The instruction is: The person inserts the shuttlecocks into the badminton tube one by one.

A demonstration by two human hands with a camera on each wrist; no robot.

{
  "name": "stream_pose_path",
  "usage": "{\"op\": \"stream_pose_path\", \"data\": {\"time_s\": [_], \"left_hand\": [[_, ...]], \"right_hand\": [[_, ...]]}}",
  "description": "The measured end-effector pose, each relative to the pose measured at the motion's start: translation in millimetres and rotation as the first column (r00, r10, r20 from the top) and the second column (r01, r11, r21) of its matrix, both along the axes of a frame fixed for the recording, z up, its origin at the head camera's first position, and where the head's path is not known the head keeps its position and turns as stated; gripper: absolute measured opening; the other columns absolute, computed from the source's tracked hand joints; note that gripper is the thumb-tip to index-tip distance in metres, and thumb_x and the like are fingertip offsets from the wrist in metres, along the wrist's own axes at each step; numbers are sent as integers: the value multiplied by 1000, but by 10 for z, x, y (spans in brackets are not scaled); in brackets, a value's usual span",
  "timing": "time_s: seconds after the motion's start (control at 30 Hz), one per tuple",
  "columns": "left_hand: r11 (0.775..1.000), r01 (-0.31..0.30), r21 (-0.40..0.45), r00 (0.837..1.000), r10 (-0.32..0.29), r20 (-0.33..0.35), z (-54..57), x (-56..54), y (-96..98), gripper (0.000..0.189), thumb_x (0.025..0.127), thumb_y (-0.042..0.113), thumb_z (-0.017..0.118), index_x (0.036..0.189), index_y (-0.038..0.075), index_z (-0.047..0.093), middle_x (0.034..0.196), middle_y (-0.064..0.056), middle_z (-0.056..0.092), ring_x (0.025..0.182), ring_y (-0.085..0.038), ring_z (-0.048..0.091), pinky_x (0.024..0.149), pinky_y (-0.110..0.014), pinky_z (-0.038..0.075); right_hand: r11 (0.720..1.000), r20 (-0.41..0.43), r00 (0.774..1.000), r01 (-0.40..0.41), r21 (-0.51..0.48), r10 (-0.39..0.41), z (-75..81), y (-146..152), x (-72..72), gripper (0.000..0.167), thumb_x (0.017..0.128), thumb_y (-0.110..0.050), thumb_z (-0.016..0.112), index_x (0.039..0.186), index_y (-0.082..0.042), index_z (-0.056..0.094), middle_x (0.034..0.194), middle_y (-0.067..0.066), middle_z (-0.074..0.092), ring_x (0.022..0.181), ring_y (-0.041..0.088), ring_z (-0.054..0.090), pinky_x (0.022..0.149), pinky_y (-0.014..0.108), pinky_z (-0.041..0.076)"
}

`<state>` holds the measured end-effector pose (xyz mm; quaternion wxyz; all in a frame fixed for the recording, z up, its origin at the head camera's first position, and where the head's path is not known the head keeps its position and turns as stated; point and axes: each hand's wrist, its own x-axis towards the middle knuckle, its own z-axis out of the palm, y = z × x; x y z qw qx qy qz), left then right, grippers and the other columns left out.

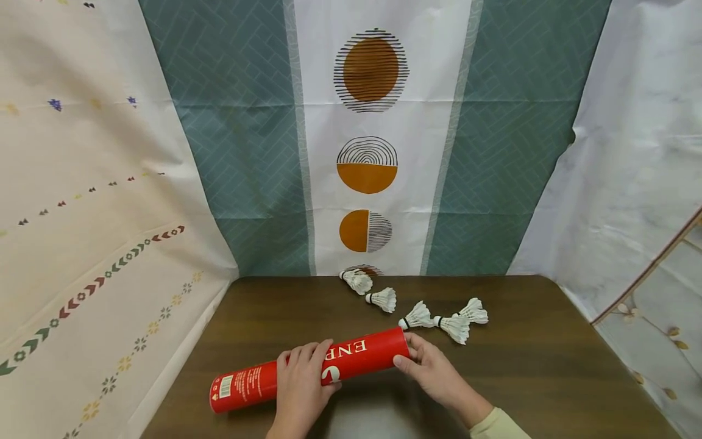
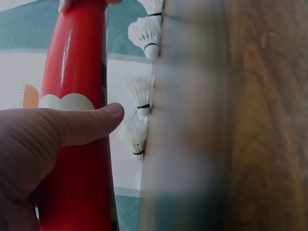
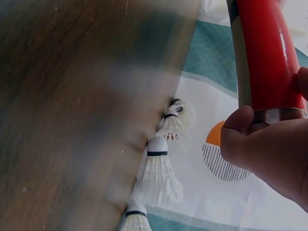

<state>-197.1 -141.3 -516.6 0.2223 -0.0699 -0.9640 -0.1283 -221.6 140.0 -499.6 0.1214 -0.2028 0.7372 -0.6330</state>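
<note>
A red shuttlecock tube (image 1: 373, 356) with white lettering lies slanted over the table, its right end higher in the head view. My left hand (image 1: 300, 381) grips it round the middle, and in the left wrist view the thumb (image 2: 91, 124) lies across the red wall. At the tube's right end, my right hand (image 1: 436, 370) holds the rim between thumb and fingers. The right wrist view has the thumb (image 3: 238, 127) beside the end and fingertips partly hidden behind it. Just beyond that end, white feather shuttlecocks (image 1: 418, 316) lie on the table.
Several more shuttlecocks (image 1: 382, 299) are scattered toward the back edge of the dark wooden table (image 1: 274, 311). Behind it hangs a green and white patterned cloth (image 1: 252, 152). Pale cloths (image 1: 631, 201) hang at both sides.
</note>
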Motion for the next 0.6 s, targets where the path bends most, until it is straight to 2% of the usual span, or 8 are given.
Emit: {"op": "stream_pose_path", "data": {"time_s": [0.1,0.23,0.3,0.37,0.43,0.5,0.53,0.6], "left_hand": [[1000,-13,-4,1000,13,15,-32,46,-36,92,56,39,107,137,25,66,122,-4,74,114,-28,66,101,-59,46],[1000,-25,-9,999,25,23,-18,61,-81,92,56,39,107,136,25,66,121,-4,74,114,-28,66,101,-58,46],[1000,-25,-11,999,26,29,-13,77,-105,91,56,39,107,136,24,67,120,-4,74,113,-28,67,100,-58,46],[1000,-26,-14,999,26,37,-8,90,-128,91,56,40,107,136,24,66,120,-5,74,112,-28,67,100,-59,46],[999,-29,-22,999,30,44,-8,95,-157,91,56,41,107,136,24,66,120,-5,74,112,-29,67,99,-59,47],[999,-39,-27,998,40,46,-3,96,-191,92,56,41,107,136,24,66,120,-5,74,112,-30,67,99,-59,47],[998,-46,-30,998,47,46,-2,96,-210,92,56,41,107,136,24,66,121,-6,75,112,-30,67,100,-60,47],[998,-61,-28,997,63,48,-5,99,-251,92,55,40,107,136,24,66,121,-6,75,112,-31,68,100,-61,47]], "right_hand": [[999,5,999,-32,-8,32,-27,-28,13,53,106,-14,66,150,7,45,138,28,69,109,6,71,91,22,54],[999,-4,999,-48,4,48,10,-15,-4,50,106,-16,67,147,9,49,135,28,71,108,7,72,92,23,55],[999,-1,1000,-1,32,1,68,25,-26,46,107,-18,67,142,8,55,129,25,74,107,9,73,93,25,56],[993,22,995,100,56,-101,160,71,-91,40,107,-23,67,136,5,62,122,20,78,105,10,73,94,27,56],[975,49,975,212,71,-215,285,103,-219,37,108,-27,65,132,1,66,119,17,79,105,15,72,94,29,56],[956,55,956,283,73,-287,399,85,-418,37,109,-29,63,134,-1,66,126,18,77,108,21,71,95,31,56],[951,59,951,301,74,-305,441,54,-537,38,110,-29,62,136,-2,66,131,18,75,111,25,70,95,32,55],[954,53,956,285,93,-290,487,-36,-782,41,112,-29,58,143,-4,63,143,19,68,117,32,68,100,36,56]]}}
